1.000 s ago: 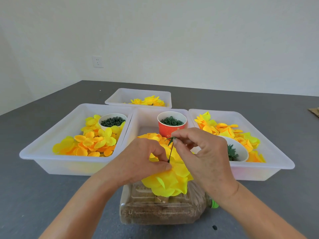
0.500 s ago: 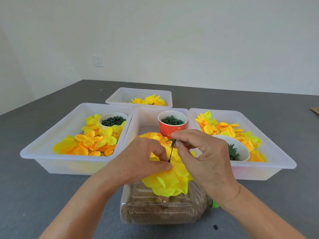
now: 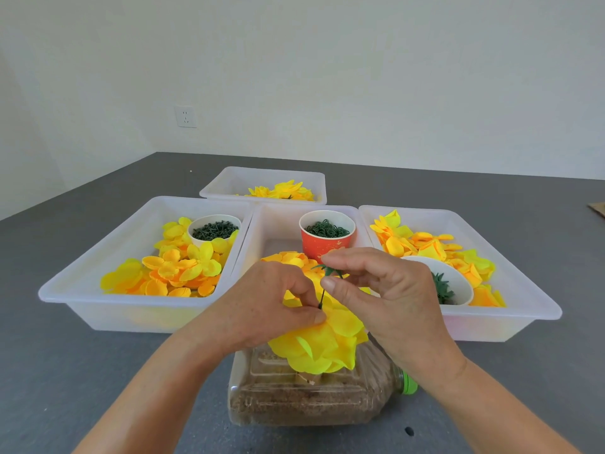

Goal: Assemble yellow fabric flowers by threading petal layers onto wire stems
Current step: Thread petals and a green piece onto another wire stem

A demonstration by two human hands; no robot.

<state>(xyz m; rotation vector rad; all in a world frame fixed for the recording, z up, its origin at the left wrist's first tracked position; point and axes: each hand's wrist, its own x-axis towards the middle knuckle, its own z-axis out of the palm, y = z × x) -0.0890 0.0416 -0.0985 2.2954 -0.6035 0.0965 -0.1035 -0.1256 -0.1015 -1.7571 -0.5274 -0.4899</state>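
A thin green wire stem [image 3: 322, 294] stands upright between my two hands. My left hand [image 3: 266, 309] pinches its lower end together with the bright yellow fabric flower [image 3: 322, 344] that hangs below my fingers. My right hand [image 3: 383, 299] holds a small green leafy calyx piece [image 3: 329, 271] at the stem's top, thumb and forefinger closed on it. The flower hangs over a clear plastic bottle [image 3: 294, 391] lying on its side and filled with brown grains.
Several white trays stand on the grey table: left tray [image 3: 82, 283] with yellow and orange petals and a white cup of green parts [image 3: 214, 229], middle tray [image 3: 262, 224] with a red cup of green rings [image 3: 326, 235], right tray [image 3: 523, 296] with petals and a white bowl [image 3: 455, 283], far tray [image 3: 229, 181].
My right hand has opened slightly and shifted right, so the green calyx at the stem's top now shows. My left hand keeps its pinch on the stem and flower.
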